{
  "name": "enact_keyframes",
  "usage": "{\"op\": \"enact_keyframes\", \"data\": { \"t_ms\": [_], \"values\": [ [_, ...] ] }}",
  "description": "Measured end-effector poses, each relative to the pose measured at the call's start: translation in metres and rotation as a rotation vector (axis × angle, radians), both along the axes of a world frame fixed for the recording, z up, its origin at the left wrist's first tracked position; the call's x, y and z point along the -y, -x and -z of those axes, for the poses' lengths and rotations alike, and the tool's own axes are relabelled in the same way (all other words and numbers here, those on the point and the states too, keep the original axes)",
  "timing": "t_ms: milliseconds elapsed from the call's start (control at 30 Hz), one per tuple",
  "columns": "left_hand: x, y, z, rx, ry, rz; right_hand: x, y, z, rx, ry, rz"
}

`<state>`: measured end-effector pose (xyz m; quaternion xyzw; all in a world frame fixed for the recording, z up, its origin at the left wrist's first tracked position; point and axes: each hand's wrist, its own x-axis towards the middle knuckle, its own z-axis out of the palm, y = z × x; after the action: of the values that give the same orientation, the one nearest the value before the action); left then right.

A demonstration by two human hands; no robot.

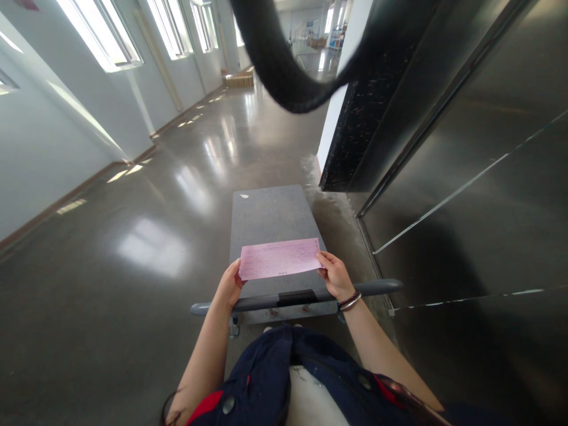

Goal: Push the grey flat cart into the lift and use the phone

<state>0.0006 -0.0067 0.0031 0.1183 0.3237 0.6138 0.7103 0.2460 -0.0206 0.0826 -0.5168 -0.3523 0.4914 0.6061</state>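
1. The pink paper slip (279,258) is held flat in the air, just above the handle bar (296,296) of a platform cart (271,216), between the two hands. It is a long printed sheet; the print is too small to read.
2. I judge it to be very light, thin and soft. It will bend or flutter easily, and a hard grip can crease or tear it. The short ends are the good places to hold, so that the sheet stays stretched.
3. The left hand (229,285) takes the left end; its fingers are pressed together and pinch the paper edge, with the thumb on top.
4. The right hand (335,276) pinches the right end in the same way. A bracelet (350,300) sits on this wrist.
5. The grey cart deck below carries only a small white scrap (244,196) near its far corner.
6. Around it are the shiny floor (146,236), windows (106,35) on the left, and metal doors (465,177) on the right.
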Motion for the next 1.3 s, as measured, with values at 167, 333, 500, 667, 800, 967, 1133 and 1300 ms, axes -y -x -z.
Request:
{"op": "enact_keyframes", "data": {
  "t_ms": [167,333,500,667,800,967,1133,1300],
  "values": [
    [0.002,0.001,0.001,-0.018,-0.035,0.065,-0.002,0.001,-0.001,0.004,-0.006,-0.001],
    [0.006,0.001,-0.001,-0.044,-0.093,0.124,-0.001,0.000,0.001,0.009,-0.008,-0.010],
    [0.010,0.000,-0.012,0.006,0.029,0.102,-0.002,-0.001,0.002,0.015,-0.014,-0.011],
    [0.011,0.001,-0.020,0.089,0.070,0.045,-0.001,0.000,0.000,0.021,-0.011,-0.003],
    [0.010,0.002,-0.018,0.114,0.052,0.036,0.001,0.000,0.000,0.026,-0.007,-0.005],
    [0.005,0.003,-0.005,0.119,0.009,0.060,0.000,0.000,0.000,0.033,-0.008,-0.006],
    [0.003,0.002,-0.002,0.089,0.026,0.031,-0.001,0.000,0.001,0.039,-0.013,-0.005],
    [0.006,0.001,-0.013,0.095,0.067,-0.044,-0.001,0.000,0.001,0.039,-0.008,-0.005]
  ]
}}
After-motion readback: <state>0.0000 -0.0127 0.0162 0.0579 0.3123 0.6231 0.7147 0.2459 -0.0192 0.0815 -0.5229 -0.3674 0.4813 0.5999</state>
